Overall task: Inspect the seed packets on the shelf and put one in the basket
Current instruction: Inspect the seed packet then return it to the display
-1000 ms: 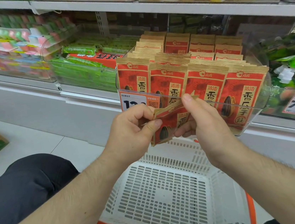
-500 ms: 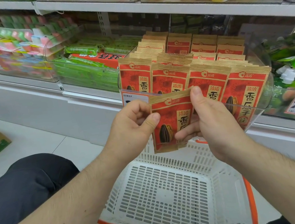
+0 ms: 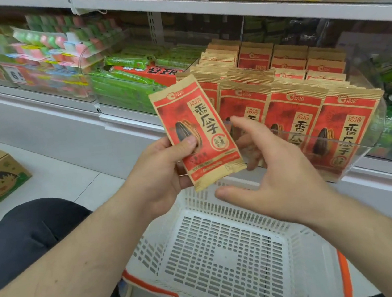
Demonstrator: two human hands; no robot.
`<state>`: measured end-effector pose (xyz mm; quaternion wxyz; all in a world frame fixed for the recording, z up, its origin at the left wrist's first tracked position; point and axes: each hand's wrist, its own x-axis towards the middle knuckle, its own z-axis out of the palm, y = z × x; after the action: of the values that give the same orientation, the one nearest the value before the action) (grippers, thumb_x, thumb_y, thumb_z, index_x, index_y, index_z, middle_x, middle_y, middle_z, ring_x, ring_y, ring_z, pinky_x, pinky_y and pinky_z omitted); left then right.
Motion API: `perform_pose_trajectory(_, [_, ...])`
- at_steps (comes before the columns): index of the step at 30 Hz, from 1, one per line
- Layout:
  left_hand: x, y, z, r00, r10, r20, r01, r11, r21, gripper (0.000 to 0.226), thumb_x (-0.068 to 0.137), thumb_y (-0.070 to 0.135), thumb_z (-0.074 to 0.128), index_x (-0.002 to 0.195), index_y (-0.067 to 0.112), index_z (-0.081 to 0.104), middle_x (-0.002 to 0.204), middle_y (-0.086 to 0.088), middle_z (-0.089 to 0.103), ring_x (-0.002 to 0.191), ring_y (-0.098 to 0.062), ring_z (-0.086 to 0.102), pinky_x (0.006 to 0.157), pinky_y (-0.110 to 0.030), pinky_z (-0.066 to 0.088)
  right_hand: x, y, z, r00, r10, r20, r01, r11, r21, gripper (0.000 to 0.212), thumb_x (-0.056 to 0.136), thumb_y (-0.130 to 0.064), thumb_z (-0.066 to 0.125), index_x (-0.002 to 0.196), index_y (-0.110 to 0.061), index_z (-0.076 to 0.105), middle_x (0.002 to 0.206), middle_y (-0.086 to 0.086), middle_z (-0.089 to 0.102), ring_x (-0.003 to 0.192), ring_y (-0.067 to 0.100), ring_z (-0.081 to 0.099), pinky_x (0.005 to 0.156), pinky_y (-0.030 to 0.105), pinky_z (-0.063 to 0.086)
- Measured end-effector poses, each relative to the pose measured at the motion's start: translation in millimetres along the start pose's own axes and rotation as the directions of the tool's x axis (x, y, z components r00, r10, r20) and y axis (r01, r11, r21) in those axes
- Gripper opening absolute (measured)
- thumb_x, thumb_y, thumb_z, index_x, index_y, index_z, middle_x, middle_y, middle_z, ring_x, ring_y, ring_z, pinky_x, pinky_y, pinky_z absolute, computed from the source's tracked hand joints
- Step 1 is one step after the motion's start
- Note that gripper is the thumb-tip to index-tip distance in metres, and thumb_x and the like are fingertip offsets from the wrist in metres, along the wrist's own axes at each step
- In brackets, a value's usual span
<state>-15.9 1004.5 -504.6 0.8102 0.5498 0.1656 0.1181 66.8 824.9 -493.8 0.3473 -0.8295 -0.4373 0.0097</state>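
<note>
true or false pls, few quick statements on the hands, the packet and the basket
1. The left hand holds a seed packet. True.
2. The right hand grips that packet too. False: it is open and off the packet.
3. The basket already holds a packet. False: none lies in it.
4. More packets stand in a clear bin on the shelf. True.
5. The held packet is green. False: it is red and tan.

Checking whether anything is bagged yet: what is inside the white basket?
The white slotted plastic basket shows only its bare perforated floor. The right hand and the left hand's red seed packet cover its far rim.
</note>
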Motion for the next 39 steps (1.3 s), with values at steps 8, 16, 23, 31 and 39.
perform_pose_trajectory(8, [-2, 1, -2, 0.999, -0.041, 0.030, 0.042, 0.997, -0.063, 0.042, 0.079, 0.027, 0.060, 0.115, 0.008, 0.068, 0.110, -0.015, 0.074, 0.092, -0.026, 0.071, 0.076, -0.038, 0.061, 2, -2, 17, 0.984, -0.059, -0.169, 0.058, 0.998, -0.011, 0.082, 0.065, -0.077, 0.066, 0.134, -0.037, 0.049, 0.117, -0.026, 0.053, 0.102, -0.008, 0.049, 0.086, 0.020, 0.045])
perform_pose_trajectory(16, [-1, 2, -3, 0.999, -0.046, 0.016, 0.047, 0.998, -0.038, 0.042, 0.078, 0.027, 0.060, 0.115, 0.008, 0.067, 0.117, -0.019, 0.071, 0.097, -0.030, 0.068, 0.078, -0.040, 0.060, 5, 9, 11, 0.985, -0.126, -0.117, 0.136, 0.987, 0.084, 0.069, 0.075, -0.060, 0.064, 0.138, -0.032, 0.053, 0.113, -0.024, 0.060, 0.094, 0.000, 0.057, 0.082, 0.009, 0.042])
perform_pose_trajectory(23, [-1, 4, -6, 0.999, -0.007, 0.042, 0.001, 0.991, 0.134, 0.049, 0.078, 0.021, 0.072, 0.123, 0.005, 0.062, 0.116, -0.020, 0.070, 0.098, -0.033, 0.069, 0.081, -0.045, 0.059, 6, 10, 6, 0.997, -0.030, -0.075, 0.046, 0.974, 0.223, 0.057, 0.072, -0.063, 0.071, 0.122, -0.056, 0.047, 0.097, -0.022, 0.066, 0.073, 0.007, 0.061, 0.069, 0.019, 0.050])
perform_pose_trajectory(31, [12, 31, 14, 0.950, -0.046, 0.309, -0.068, 0.935, 0.348, 0.030, 0.079, 0.015, 0.070, 0.109, 0.010, 0.067, 0.102, -0.014, 0.075, 0.087, -0.022, 0.073, 0.076, -0.031, 0.060, 26, 0, -25, 0.934, 0.355, 0.030, -0.271, 0.654, 0.706, 0.007, 0.090, -0.014, 0.068, 0.097, -0.017, 0.067, 0.075, 0.001, 0.071, 0.050, 0.011, 0.054, 0.046, 0.021, 0.042])
perform_pose_trajectory(39, [66, 86, 57, 0.972, 0.207, 0.114, -0.222, 0.964, 0.143, 0.014, 0.100, 0.020, 0.052, 0.106, 0.015, 0.063, 0.083, -0.002, 0.073, 0.061, -0.014, 0.066, 0.052, -0.027, 0.052, 56, -3, -75, 0.766, 0.641, 0.052, -0.135, 0.082, 0.987, 0.009, 0.099, -0.017, 0.054, 0.095, -0.013, 0.061, 0.057, 0.004, 0.065, 0.045, 0.015, 0.063, 0.040, 0.020, 0.051])
